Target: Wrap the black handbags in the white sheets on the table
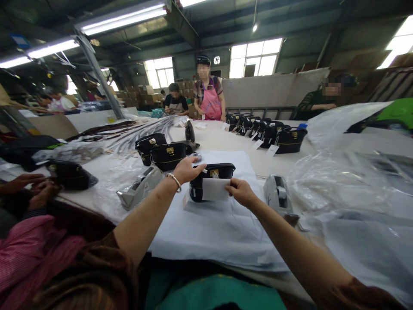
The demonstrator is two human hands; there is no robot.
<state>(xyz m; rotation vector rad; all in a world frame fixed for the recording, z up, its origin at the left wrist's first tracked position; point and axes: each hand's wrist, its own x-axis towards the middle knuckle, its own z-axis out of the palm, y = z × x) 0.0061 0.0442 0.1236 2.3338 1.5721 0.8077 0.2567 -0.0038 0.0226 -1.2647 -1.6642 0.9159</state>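
Observation:
A black handbag [196, 189] with a gold clasp stands upright on white paper [206, 234] in front of me. My right hand [241, 192] pinches the right edge of a white sheet [215, 189] that lies across the bag's front, below the clasp. At the bag's upper left is my left hand [187, 170], a bangle on its wrist. Its fingers reach toward the bag's top edge; the thumb points right, and the fingers are apart. Whether anything small lies under those fingertips I cannot make out.
Grey tape dispensers stand left [141, 187] and right [278, 193] of the paper. More black handbags [169, 156] sit beyond my left hand, and a tagged row [290, 140] stands at the back right. Clear plastic [338, 181] covers the right side. A co-worker's hands [40, 189] hold a bag at left.

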